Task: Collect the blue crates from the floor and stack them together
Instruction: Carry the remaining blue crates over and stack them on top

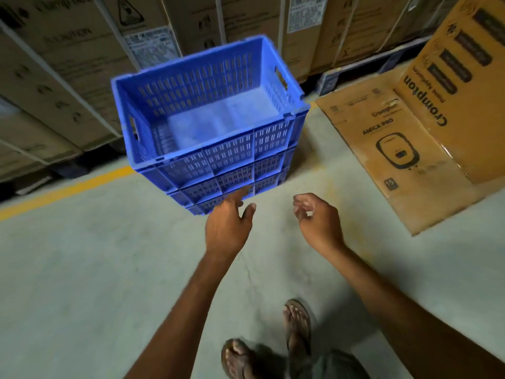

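Observation:
A stack of blue slotted crates (218, 157) stands on the concrete floor ahead of me, nested one in another, the top one open and holding nothing. My left hand (228, 222) reaches toward the stack's near lower wall, fingers loosely extended, fingertips at or just short of the plastic. To the right, my right hand (317, 217) hovers apart from the crates with its fingers loosely curled and nothing in it.
Tall cardboard cartons (68, 64) on pallets line the back. A large brown carton (426, 132) lies on the floor at the right, close to the stack. A yellow floor line (62, 190) runs at the left. My sandalled feet (273, 346) are at the bottom.

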{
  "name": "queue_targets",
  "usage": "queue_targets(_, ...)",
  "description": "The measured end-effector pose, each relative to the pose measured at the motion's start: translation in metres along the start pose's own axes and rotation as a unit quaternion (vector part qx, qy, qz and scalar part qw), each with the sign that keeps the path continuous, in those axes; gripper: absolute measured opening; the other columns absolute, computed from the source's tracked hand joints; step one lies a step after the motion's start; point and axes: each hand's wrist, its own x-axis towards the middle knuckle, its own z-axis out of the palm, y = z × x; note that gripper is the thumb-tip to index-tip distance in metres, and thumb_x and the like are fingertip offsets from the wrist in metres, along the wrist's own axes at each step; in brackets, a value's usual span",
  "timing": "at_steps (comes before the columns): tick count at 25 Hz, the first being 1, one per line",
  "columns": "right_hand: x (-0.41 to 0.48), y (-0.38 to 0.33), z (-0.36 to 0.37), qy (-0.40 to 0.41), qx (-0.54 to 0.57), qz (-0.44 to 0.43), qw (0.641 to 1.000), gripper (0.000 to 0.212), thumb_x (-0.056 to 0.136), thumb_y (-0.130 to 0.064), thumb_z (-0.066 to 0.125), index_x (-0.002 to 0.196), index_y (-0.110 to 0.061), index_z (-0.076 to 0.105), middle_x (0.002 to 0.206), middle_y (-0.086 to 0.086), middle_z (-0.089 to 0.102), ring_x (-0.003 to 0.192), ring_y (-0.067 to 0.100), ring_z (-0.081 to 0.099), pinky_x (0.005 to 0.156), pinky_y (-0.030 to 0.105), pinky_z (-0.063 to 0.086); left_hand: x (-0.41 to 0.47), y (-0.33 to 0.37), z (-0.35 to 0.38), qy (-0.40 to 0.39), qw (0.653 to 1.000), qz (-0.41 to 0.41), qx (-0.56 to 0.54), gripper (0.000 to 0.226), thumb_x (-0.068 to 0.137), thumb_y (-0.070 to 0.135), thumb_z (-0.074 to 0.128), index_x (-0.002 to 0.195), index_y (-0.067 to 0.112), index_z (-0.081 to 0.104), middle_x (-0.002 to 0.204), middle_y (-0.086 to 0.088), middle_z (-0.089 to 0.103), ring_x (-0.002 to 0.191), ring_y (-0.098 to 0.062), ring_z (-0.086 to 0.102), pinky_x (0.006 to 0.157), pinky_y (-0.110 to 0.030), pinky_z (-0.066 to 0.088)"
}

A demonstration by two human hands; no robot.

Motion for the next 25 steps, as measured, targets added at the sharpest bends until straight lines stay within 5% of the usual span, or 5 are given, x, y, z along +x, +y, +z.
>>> queue_targets(5,-0.121,-0.081,-0.119,-0.021,-0.038,-0.057,0.997,0.02,0.091,-0.017,0.065,0.109,-0.023,0.069,0.099,-0.012,0.074,0.091,0.004,0.068,0.086,0.031,0.056,-0.128,0.094,-0.096,-0.017,0.999,0.02,-0.019,0.045,0.096,0.039,0.064,0.14,0.032,0.056,0.128,0.01,0.068,0.116,-0.015,0.064,0.083,-0.027,0.046)
queue_targets(10,-0.257,-0.132,-0.21,0.036,-0.15,-0.131,0.979,0.029,0.095,-0.033,0.062,0.122,-0.023,0.063,0.115,-0.005,0.069,0.108,0.017,0.061,0.093,0.037,0.051,-0.251,0.141,-0.149,-0.033,0.988,0.143,0.048,0.054,0.095,0.044,0.061,0.146,0.028,0.049,0.14,0.003,0.061,0.128,-0.021,0.055,0.101,-0.039,0.047)
queue_targets(15,-0.428,-0.135,-0.276,0.163,-0.301,-0.184,0.921,0.043,0.098,-0.044,0.055,0.132,-0.018,0.057,0.137,0.002,0.057,0.126,0.022,0.049,0.097,0.037,0.044,-0.385,0.175,-0.181,0.032,0.905,0.385,0.181,0.065,0.101,0.051,0.048,0.156,0.02,0.032,0.161,0.001,0.034,0.152,-0.024,0.023,0.118,-0.044,0.027)
queue_targets(18,-0.523,-0.109,-0.311,0.213,-0.337,-0.131,0.908,0.048,0.095,-0.044,0.058,0.134,-0.016,0.057,0.141,0.006,0.054,0.131,0.025,0.048,0.1,0.039,0.044,-0.462,0.201,-0.175,0.008,0.855,0.478,0.2,0.066,0.102,0.05,0.042,0.158,0.019,0.026,0.165,-0.002,0.025,0.155,-0.026,0.012,0.123,-0.048,0.018)
queue_targets(25,-0.74,0.005,-0.378,0.314,-0.248,0.068,0.914,0.05,0.094,-0.05,0.058,0.136,-0.024,0.052,0.136,-0.006,0.054,0.13,0.018,0.046,0.1,0.039,0.044,-0.639,0.265,-0.093,-0.116,0.74,0.626,0.218,0.055,0.099,0.047,0.047,0.147,0.022,0.045,0.149,0.0,0.049,0.146,-0.026,0.034,0.115,-0.045,0.031)
